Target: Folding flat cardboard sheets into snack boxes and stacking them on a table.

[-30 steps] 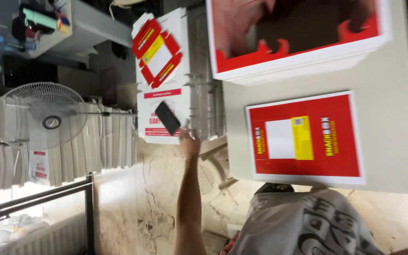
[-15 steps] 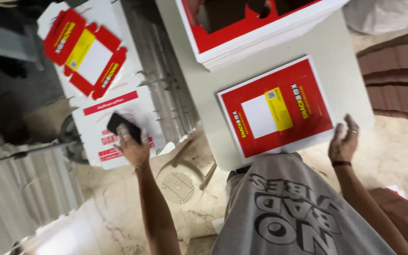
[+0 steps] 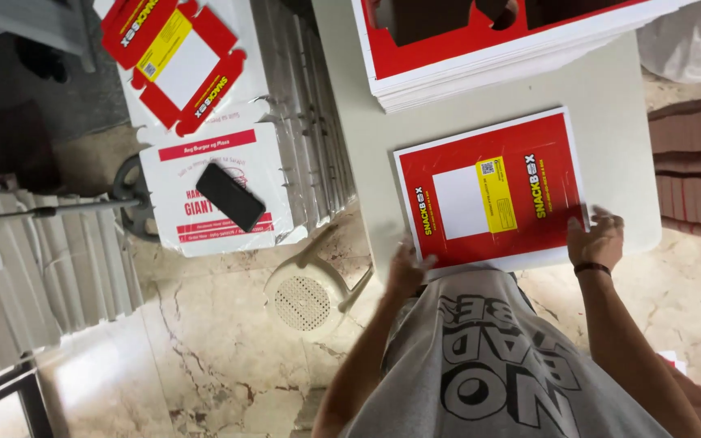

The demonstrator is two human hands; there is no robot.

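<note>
A red printed cardboard sheet [image 3: 492, 191] with a white and a yellow panel lies flat on the grey table [image 3: 610, 89], at its near edge. My left hand [image 3: 410, 268] grips the sheet's near left corner. My right hand [image 3: 598, 239], with a dark band on the wrist, holds the near right corner, fingers over the top. A black phone [image 3: 230, 196] lies by itself on a white stack of flat boxes [image 3: 204, 235] to the left, apart from both hands.
A thick stack of red die-cut sheets [image 3: 488, 49] fills the table's far side. A flat red cut-out [image 3: 172, 57] tops more white stacks at far left. A white plastic stool [image 3: 306, 300] stands on the marble floor, and a fan base [image 3: 127, 195] is beside it.
My left hand has let go of the black phone on the white stack and come over to the red sheet. My right hand has settled on the sheet's other corner.
</note>
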